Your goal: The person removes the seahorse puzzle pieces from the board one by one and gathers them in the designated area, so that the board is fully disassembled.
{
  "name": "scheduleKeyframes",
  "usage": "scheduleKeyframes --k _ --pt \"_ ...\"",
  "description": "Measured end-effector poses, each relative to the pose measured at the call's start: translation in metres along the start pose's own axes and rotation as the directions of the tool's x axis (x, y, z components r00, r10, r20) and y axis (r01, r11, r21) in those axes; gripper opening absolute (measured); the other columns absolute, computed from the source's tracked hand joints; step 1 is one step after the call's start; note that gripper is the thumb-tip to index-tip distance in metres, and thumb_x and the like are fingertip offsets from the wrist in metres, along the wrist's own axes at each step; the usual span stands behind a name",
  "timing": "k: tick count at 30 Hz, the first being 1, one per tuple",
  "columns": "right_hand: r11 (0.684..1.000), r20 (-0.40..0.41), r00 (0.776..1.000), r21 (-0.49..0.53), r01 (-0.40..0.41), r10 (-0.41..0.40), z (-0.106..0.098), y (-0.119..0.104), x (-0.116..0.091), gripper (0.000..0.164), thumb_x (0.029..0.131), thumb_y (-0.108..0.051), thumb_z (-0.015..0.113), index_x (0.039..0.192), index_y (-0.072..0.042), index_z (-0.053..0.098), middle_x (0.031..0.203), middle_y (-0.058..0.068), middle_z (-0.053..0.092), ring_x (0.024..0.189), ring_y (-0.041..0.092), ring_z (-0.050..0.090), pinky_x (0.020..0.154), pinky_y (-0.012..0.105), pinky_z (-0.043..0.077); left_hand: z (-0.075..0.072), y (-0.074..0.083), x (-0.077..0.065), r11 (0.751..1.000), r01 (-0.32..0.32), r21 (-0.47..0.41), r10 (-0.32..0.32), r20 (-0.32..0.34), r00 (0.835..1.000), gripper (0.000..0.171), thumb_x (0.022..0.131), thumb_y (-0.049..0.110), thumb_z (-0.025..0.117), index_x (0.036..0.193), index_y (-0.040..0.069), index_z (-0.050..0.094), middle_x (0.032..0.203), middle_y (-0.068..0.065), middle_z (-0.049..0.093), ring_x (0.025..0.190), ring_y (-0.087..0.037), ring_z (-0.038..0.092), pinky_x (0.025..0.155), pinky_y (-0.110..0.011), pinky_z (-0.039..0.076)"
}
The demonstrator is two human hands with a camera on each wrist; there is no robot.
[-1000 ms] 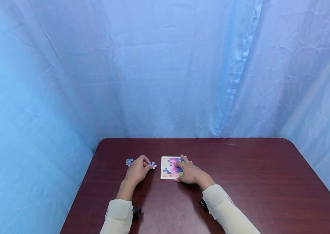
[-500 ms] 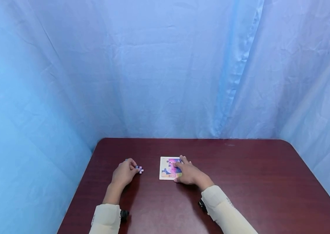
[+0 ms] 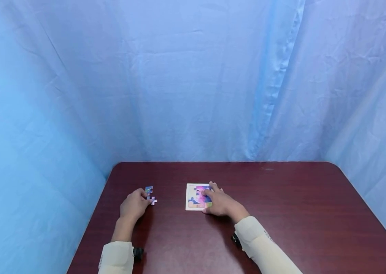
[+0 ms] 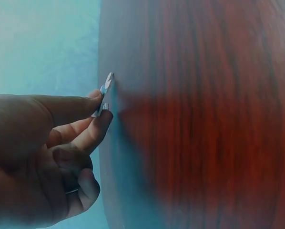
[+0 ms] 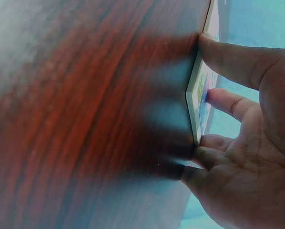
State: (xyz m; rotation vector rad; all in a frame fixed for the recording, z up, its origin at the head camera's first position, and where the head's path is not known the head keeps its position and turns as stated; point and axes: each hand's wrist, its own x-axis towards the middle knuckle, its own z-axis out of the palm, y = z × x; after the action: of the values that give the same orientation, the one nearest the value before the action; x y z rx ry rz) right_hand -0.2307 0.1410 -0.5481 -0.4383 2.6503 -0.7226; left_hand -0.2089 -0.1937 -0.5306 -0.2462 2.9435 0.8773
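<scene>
My left hand [image 3: 133,203] pinches a small jigsaw piece [image 3: 153,200], pink and purple, between thumb and fingertips. The left wrist view shows this piece [image 4: 108,82] edge-on, tilted up from the table. Just beyond it lies a second jigsaw piece [image 3: 149,189], blue and green. To the right is a square puzzle board [image 3: 187,196] with a pale rim and a pink figure, partly filled with pieces. Spread over its right side, my right hand [image 3: 223,202] holds it, thumb at the near edge and other fingers at the right edge. One fingertip [image 5: 214,95] touches the picture.
The dark red-brown wooden table [image 3: 281,213] has rounded far corners. Blue curtains [image 3: 193,95] hang behind it and at both sides. A black device [image 3: 138,253] sits at the left wrist, by the cream sleeve [image 3: 115,257].
My left hand has moved left and slightly nearer with the pinched jigsaw piece, away from the board. The second piece, briefly mostly covered, shows again. My right hand stays on the puzzle board.
</scene>
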Motion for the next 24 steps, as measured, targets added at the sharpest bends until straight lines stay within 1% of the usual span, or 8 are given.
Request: scheduleKeyframes --k 6,11,16,24 --pt "1.000 -0.007 1.000 0.000 0.008 -0.008 -0.0009 -0.0010 -0.0007 0.068 0.090 -0.028 0.083 0.151 -0.011 0.057 0.175 0.024 0.019 0.165 0.044 0.016 0.131 0.059 0.022 -0.0010 -0.0068 0.0017 0.999 0.026 0.028 -0.026 -0.024 0.999 0.019 0.098 0.025 0.075 0.099 0.008 0.066 0.082 -0.006 0.070 0.070 -0.020 0.061 0.066 -0.041 0.048" --pt "1.000 -0.005 1.000 0.004 0.006 -0.006 -0.0014 -0.0027 -0.0025 0.067 0.091 -0.028 0.082 0.151 -0.012 0.057 0.176 0.023 0.019 0.165 0.043 0.016 0.131 0.059 0.023 -0.0004 -0.0078 0.0028 0.999 0.035 0.025 -0.034 -0.019 0.999 0.019 0.099 0.023 0.073 0.104 0.006 0.067 0.085 -0.010 0.070 0.071 -0.022 0.060 0.065 -0.042 0.048" --pt "1.000 -0.002 1.000 0.003 0.006 -0.006 -0.0010 -0.0026 -0.0025 0.067 0.091 -0.027 0.082 0.151 -0.012 0.056 0.176 0.023 0.019 0.165 0.043 0.016 0.130 0.059 0.023 -0.0002 -0.0065 0.0031 0.999 0.048 0.025 -0.048 -0.014 0.999 0.020 0.100 0.022 0.072 0.107 0.005 0.068 0.087 -0.010 0.070 0.072 -0.022 0.061 0.066 -0.042 0.049" --pt "1.000 -0.005 1.000 0.000 0.001 -0.001 -0.0009 -0.0010 -0.0017 0.068 0.091 -0.028 0.082 0.151 -0.011 0.057 0.175 0.023 0.019 0.164 0.044 0.016 0.130 0.059 0.024 0.0040 -0.0047 0.0046 0.998 0.060 0.024 -0.060 -0.008 0.998 0.020 0.101 0.022 0.071 0.110 0.004 0.068 0.097 -0.014 0.073 0.075 -0.024 0.062 0.067 -0.042 0.049"
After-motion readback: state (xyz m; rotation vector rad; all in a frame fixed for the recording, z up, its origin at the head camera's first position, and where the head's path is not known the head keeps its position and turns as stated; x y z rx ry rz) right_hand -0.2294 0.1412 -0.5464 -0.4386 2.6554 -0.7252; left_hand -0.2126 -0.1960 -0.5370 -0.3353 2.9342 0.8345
